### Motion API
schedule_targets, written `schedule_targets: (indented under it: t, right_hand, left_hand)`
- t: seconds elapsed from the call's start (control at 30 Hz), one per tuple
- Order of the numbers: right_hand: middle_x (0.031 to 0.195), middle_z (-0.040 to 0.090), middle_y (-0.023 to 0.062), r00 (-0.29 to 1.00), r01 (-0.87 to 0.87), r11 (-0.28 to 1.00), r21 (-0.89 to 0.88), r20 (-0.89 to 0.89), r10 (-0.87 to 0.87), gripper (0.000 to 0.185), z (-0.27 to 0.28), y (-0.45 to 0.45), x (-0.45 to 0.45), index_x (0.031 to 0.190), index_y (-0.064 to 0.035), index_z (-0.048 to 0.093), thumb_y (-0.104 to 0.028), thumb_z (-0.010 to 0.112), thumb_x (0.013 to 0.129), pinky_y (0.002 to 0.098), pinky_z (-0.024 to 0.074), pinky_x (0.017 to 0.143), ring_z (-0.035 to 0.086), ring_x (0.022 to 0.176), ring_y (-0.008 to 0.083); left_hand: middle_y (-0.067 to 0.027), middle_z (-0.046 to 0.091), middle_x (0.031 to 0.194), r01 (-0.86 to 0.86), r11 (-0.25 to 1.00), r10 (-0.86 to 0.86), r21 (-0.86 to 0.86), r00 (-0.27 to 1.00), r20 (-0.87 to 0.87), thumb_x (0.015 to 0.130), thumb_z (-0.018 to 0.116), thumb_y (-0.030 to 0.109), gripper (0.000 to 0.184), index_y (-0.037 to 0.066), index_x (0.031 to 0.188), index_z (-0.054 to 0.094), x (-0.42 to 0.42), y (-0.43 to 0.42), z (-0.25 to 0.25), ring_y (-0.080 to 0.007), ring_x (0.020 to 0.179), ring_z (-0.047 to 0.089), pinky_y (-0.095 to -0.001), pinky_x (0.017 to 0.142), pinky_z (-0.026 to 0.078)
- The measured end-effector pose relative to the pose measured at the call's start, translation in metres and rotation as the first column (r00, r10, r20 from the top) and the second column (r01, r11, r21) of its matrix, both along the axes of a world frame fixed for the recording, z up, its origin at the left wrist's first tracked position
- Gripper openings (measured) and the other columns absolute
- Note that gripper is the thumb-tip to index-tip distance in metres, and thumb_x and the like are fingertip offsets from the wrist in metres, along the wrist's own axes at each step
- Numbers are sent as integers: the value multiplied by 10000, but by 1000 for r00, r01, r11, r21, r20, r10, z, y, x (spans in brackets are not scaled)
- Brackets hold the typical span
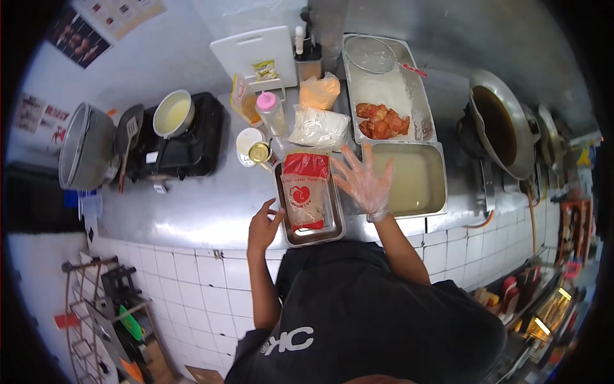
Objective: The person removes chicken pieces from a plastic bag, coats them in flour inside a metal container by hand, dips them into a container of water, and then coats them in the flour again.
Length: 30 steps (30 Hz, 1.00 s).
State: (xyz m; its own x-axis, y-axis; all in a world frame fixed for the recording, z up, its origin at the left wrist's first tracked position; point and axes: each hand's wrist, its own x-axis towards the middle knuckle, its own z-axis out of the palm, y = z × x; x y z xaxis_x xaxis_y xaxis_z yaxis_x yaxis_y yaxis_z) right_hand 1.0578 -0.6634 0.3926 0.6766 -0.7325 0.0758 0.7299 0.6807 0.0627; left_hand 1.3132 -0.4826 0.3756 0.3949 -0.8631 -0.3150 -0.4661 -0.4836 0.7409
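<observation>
My left hand (263,227) is bare, at the left rim of a small metal tray (295,239), its fingers apart and holding nothing. In that tray lies a red and clear plastic package (306,192) with a red printed logo. My right hand (364,185) wears a clear plastic glove. Its fingers are spread, with nothing held, between the small tray and a deep rectangular pan of pale liquid (409,176). Behind that pan, reddish pieces of meat (382,121) rest in a larger tray (425,96) dusted with white.
A strainer (370,54) lies on the large tray. Behind the package are a bag of white powder (320,127), an orange bag (320,91), a pink-capped bottle (271,114) and an open can (259,152). A stove (198,150) stands left, a wok (499,125) right.
</observation>
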Motion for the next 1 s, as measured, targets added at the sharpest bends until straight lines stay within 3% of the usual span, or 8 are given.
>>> schedule_targets:
  t: [0.1, 0.17, 0.43, 0.5, 0.63, 0.83, 0.97, 1.0]
  right_hand:
    - [1659, 15, 148, 1000, 19, 993, -120, 10, -17, 848, 7, -22, -12, 1557, -348, 272, -791, 443, 855, 701, 202, 1132, -66, 1503, 444]
    - [1658, 17, 152, 999, 15, 982, -191, -42, -24, 830, 17, -50, -35, 1545, -359, 298, -779, 470, 852, 710, 202, 1126, -57, 1497, 463]
    - [1651, -39, 176, 1000, -8, 926, -377, 3, 10, 920, 39, -160, -137, 1568, -333, 233, -646, 668, 820, 749, 255, 1076, -6, 1488, 494]
    - [1645, 37, 195, 998, -20, 903, -430, 45, 44, 906, 33, -172, -151, 1577, -342, 180, -660, 620, 852, 721, 277, 1090, 132, 1477, 490]
    - [1498, 445, 183, 997, -5, 998, -68, 74, 10, 649, -24, -180, -192, 1497, -266, 410, -657, 327, 986, 638, 403, 1039, 453, 1336, 443]
    - [1330, 601, 168, 998, -57, 996, 68, -10, 58, 590, -59, -159, -261, 1273, -162, 610, -592, 295, 1018, 615, 434, 1001, 566, 1215, 410]
    - [1241, 633, 162, 961, 9, 989, 147, -274, 32, 542, -53, -143, -294, 1215, -144, 636, -573, 378, 1006, 594, 487, 937, 597, 1157, 384]
    - [1212, 642, 160, 911, 19, 993, 119, -410, 31, 519, -51, -143, -297, 1208, -146, 638, -564, 412, 1000, 582, 507, 911, 604, 1138, 380]
  left_hand:
    - [-68, 693, 957, -45, 926, -100, -375, 928, -358, 1003, 582, 179, 333, 44, 1308, 570, -12, -18, -22, -113, 700, 594, -285, 612, 487]
    - [-40, 672, 964, -69, 976, -77, -208, 780, -622, 1020, 565, 173, 331, 62, 1331, 550, -24, -16, -15, -68, 815, 569, -235, 728, 473]
    - [-58, 652, 1031, -131, 977, -75, -168, 528, -846, 1000, 575, 294, 488, 23, 1397, 491, -106, -48, 4, -113, 867, 572, -240, 762, 459]
    - [-72, 647, 1045, -50, 952, -236, -303, 513, -825, 1002, 557, 381, 538, 27, 1401, 485, -132, -109, 18, -127, 871, 578, -253, 771, 458]
    - [-44, 643, 1023, 246, 902, -431, -355, 505, -748, 1024, 510, 409, 504, 65, 1393, 507, -190, -280, 38, -111, 860, 574, -258, 771, 460]
    - [-31, 572, 1135, -5, 1000, 12, 12, 110, -994, 1007, 543, 406, 399, 217, 1358, 545, -276, -535, -62, -120, 776, 537, -273, 670, 449]
    - [2, 450, 907, -329, 902, 271, 280, -74, -960, 915, 665, 481, 318, 240, 1114, 606, -314, -648, -117, -126, 710, 423, -282, 591, 383]
    - [7, 434, 885, -400, 893, 222, 207, -9, -975, 919, 659, 470, 290, 254, 1105, 604, -320, -666, -123, -126, 701, 416, -286, 577, 375]
